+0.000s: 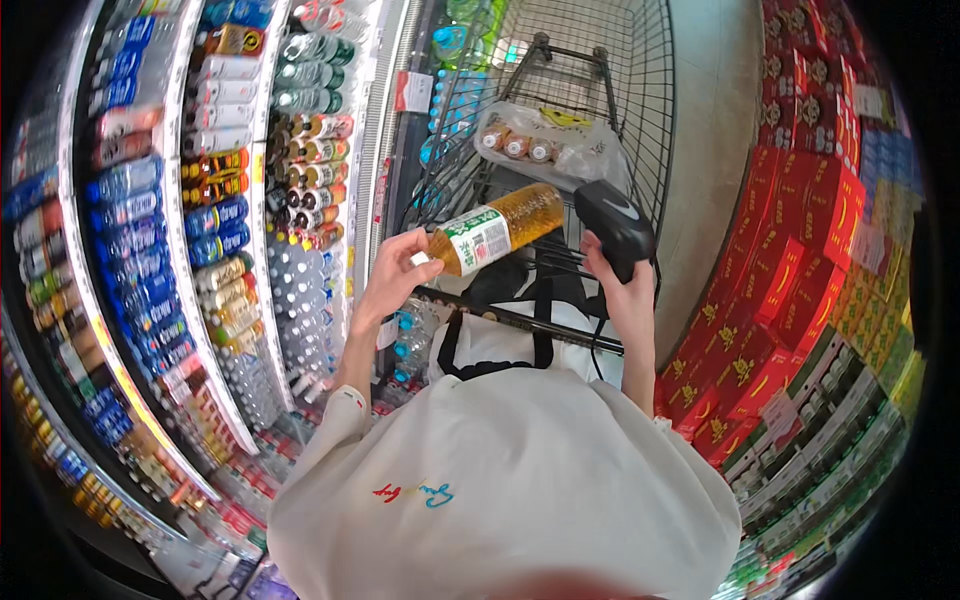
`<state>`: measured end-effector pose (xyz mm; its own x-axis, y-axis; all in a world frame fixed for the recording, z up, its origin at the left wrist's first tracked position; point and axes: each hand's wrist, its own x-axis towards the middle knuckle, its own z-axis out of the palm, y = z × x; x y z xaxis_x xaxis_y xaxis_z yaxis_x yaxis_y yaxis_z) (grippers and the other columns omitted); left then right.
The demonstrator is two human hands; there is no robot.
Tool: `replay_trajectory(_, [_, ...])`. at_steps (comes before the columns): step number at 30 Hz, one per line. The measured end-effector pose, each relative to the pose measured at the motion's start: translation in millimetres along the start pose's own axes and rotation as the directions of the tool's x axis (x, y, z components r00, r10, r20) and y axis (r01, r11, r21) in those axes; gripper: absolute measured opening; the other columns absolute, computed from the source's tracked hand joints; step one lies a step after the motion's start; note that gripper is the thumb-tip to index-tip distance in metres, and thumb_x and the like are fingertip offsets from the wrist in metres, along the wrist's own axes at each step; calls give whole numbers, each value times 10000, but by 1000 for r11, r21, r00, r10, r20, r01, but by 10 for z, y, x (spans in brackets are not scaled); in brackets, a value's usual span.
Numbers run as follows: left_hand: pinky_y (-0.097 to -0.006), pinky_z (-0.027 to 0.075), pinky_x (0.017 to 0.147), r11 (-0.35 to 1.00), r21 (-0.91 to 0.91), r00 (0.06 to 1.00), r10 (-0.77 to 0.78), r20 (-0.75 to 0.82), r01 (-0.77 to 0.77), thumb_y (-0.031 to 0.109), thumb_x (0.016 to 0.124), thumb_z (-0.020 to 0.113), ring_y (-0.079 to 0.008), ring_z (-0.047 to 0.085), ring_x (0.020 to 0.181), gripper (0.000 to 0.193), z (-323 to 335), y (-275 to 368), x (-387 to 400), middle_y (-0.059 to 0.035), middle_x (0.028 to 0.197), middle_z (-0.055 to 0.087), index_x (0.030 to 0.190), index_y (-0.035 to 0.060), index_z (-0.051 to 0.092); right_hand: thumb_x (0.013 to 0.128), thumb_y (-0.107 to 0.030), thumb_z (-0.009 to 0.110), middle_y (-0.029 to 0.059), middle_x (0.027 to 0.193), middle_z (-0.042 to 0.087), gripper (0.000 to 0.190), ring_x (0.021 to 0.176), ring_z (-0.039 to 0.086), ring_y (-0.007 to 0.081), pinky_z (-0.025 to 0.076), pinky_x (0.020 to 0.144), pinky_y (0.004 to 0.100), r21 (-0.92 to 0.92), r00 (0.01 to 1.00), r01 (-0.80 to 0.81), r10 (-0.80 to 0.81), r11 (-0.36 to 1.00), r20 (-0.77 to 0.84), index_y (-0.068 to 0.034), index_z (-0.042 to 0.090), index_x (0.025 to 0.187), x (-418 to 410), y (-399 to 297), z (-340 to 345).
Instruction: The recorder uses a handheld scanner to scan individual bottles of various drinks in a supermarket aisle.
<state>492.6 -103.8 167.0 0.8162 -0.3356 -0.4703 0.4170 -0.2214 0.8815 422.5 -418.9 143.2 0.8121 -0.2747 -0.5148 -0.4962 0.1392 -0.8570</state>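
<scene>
My left hand (403, 271) grips a plastic bottle of amber drink (499, 229) by its white-capped neck. The bottle lies tilted, its base towards the upper right, and its green and white label with a printed code faces up. In my right hand (619, 281) is a black handheld barcode scanner (613, 217), its head close to the bottle's base but apart from it. A dark cord (596, 349) runs down from the scanner. Both hands are above the handle bar (517, 321) of a wire shopping cart (652, 90). In the cart lies a clear-wrapped pack of bottles (551, 142).
Shelves of bottled drinks (217, 225) line my left side. Stacked red cartons (780, 300) stand on the right, with more boxed goods (870, 292) behind. A white bag with black straps (480, 345) hangs by the handle bar. Pale floor (705, 150) runs between cart and cartons.
</scene>
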Motion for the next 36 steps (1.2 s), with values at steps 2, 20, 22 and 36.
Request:
replay_trajectory(2, [-208,412,685,999,-51,1000,22,19,-21,103,844,734,-41,490,809,266,-96,-13,-286,22,862,514,837,70,470,922,-138,719,29,944,703,225,838,607,100,484,777,273,41,998,5,-8,999,60,0,690,1097,-52,-100,201])
replay_trajectory(20, [-446,434,1110,570,-470,710,325,-625,-674,155,923,712,-245,591,1237,719,-354,-882,-2076,-149,1365,566,1498,38,297,916,-25,670,34,938,706,191,849,646,114,517,788,278,-48,683,198,-103,979,723,20,665,1102,-1911,72,1819])
replay_trajectory(22, [-454,474,1070,373,-639,736,247,-631,-673,270,986,631,-311,633,1177,592,-359,-925,-2226,-192,1316,589,1452,21,364,984,-19,604,159,1117,682,341,1051,697,289,587,912,399,-77,510,280,-81,957,856,39,519,1309,-2035,85,1912])
replay_trajectory(36, [-406,567,778,76,-718,695,341,-633,-692,289,878,663,-308,677,924,531,-775,-1904,-3552,-178,1184,632,1290,-22,538,874,-101,760,64,852,730,200,718,643,106,517,665,293,-401,540,585,30,705,841,10,708,1031,-2706,61,2523])
